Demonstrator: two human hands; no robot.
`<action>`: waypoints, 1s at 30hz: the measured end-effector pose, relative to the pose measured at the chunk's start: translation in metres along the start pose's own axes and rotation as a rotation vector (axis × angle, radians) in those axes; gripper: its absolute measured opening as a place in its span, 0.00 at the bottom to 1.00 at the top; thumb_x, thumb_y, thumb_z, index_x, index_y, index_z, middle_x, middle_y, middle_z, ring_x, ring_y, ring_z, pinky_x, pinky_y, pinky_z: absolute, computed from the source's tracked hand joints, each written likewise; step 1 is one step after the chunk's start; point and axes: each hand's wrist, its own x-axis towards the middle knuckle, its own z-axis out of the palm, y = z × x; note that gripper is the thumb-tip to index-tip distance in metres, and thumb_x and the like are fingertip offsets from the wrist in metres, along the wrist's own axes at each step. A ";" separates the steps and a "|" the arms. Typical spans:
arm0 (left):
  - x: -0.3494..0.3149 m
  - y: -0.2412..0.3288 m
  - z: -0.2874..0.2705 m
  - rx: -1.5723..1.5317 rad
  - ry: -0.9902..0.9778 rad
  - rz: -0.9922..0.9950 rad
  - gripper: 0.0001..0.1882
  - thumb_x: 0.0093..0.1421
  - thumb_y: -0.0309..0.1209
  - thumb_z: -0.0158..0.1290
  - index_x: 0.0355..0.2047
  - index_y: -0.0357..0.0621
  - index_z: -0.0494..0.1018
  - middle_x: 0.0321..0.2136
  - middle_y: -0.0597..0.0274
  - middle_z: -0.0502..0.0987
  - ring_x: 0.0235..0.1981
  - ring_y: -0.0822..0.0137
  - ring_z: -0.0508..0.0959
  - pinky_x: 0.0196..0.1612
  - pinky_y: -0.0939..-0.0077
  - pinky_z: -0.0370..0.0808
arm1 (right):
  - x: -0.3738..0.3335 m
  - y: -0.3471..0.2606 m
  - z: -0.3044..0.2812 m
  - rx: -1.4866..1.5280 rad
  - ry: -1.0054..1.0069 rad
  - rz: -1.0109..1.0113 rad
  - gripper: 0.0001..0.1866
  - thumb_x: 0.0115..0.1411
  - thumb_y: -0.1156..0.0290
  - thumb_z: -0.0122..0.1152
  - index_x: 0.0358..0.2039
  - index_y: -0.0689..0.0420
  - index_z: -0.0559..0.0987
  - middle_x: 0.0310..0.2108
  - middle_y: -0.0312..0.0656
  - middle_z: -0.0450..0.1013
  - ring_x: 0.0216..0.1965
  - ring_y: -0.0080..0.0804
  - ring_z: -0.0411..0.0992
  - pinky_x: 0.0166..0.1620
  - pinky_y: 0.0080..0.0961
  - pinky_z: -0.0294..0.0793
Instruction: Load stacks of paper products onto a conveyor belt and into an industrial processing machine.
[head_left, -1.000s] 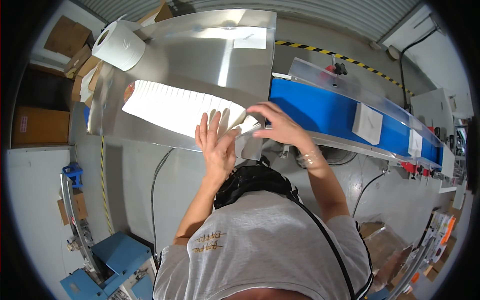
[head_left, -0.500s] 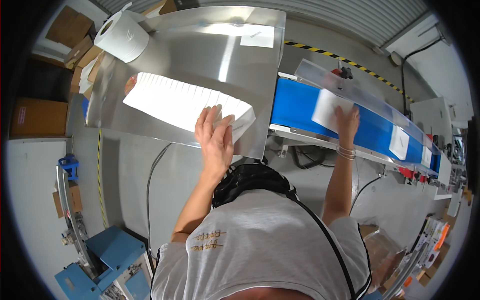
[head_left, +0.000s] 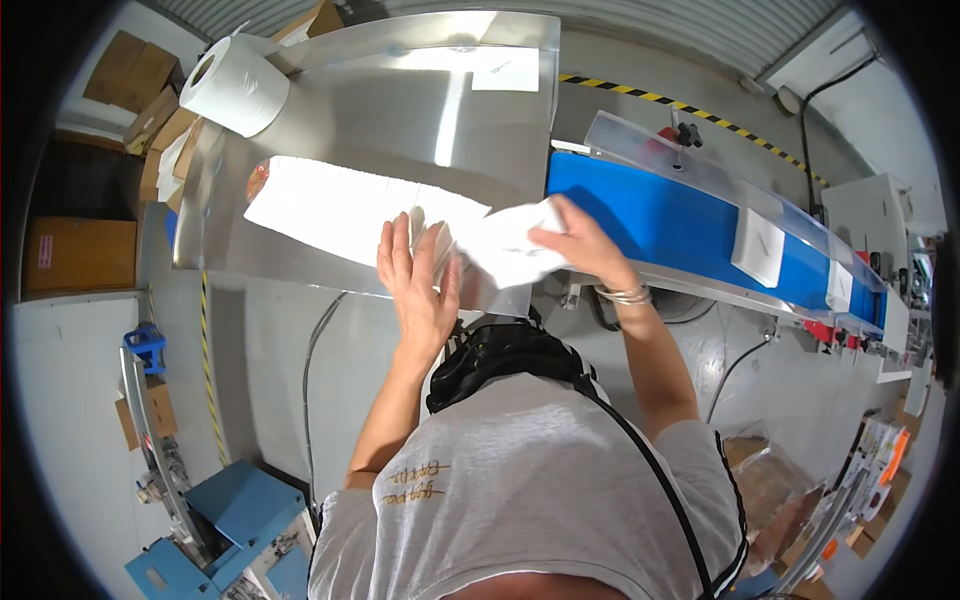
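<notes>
A long row of overlapping flat white packets (head_left: 335, 208) lies on the shiny metal table (head_left: 375, 115). My left hand (head_left: 416, 285) rests against the near right end of this row, its fingers stretched and apart. Just right of it, my right hand (head_left: 590, 248) pinches a white packet (head_left: 512, 245) between thumb and fingers, over the table's right edge. The packet is slightly blurred, and its left side meets the end of the row near my left fingers. Beyond my right hand runs a blue conveyor belt (head_left: 640, 205), carrying a white packet (head_left: 758, 246) and another farther along (head_left: 839, 286).
A clear guard (head_left: 640, 145) lines the belt's far side. On the table stand a big white roll (head_left: 250, 92) at back left and a single white packet (head_left: 507, 70) at the back. Cardboard boxes (head_left: 80, 245) are at the left. A black cable (head_left: 312, 400) hangs below the table.
My right hand has moved left from the belt to the row's end and now grips a packet. The packet it was placing has travelled right along the belt. My left hand stays at the row.
</notes>
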 end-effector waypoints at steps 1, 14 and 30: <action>-0.001 -0.003 0.001 0.002 0.007 -0.007 0.17 0.55 0.27 0.58 0.46 0.44 0.76 0.63 0.47 0.57 0.64 0.43 0.54 0.63 0.48 0.51 | -0.007 0.009 -0.009 0.101 0.137 0.029 0.15 0.61 0.67 0.61 0.42 0.61 0.70 0.39 0.37 0.73 0.39 0.18 0.70 0.41 0.19 0.72; -0.003 -0.007 0.002 0.027 0.043 0.096 0.14 0.51 0.19 0.57 0.39 0.46 0.79 0.56 0.52 0.68 0.61 0.45 0.61 0.62 0.50 0.55 | -0.039 -0.015 -0.064 -0.835 0.618 -0.126 0.33 0.47 0.68 0.72 0.53 0.59 0.70 0.46 0.48 0.72 0.47 0.43 0.70 0.48 0.35 0.71; 0.008 -0.016 -0.002 -0.017 0.034 0.048 0.16 0.53 0.21 0.57 0.44 0.45 0.76 0.57 0.51 0.65 0.61 0.44 0.59 0.60 0.51 0.57 | -0.010 0.019 -0.039 0.013 0.461 0.117 0.18 0.61 0.62 0.60 0.43 0.65 0.74 0.38 0.41 0.76 0.39 0.23 0.72 0.42 0.26 0.73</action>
